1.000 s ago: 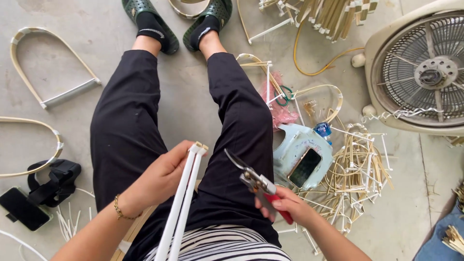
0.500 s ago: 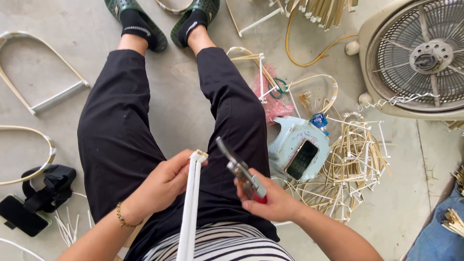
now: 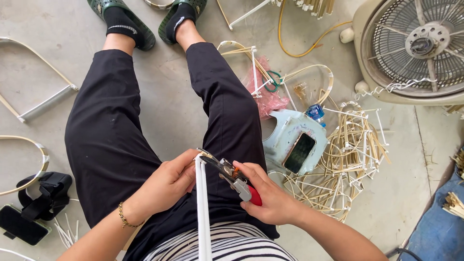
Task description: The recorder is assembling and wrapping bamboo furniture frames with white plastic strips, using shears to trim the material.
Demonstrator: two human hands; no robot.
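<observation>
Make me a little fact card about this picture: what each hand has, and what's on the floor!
left hand: holds the top of a white strip over the lap
right hand: grips red-handled pliers, tips at the strip's end
floor right: phone on a pale blue case, pile of cane sticks, fan
floor left: curved frames, black strap
feet: green sandals

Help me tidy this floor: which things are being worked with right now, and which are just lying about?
In use:
left hand
white rods
right hand
red-handled pliers

Lying about:
phone
fan
pink bag
pile of sticks
black strap
</observation>
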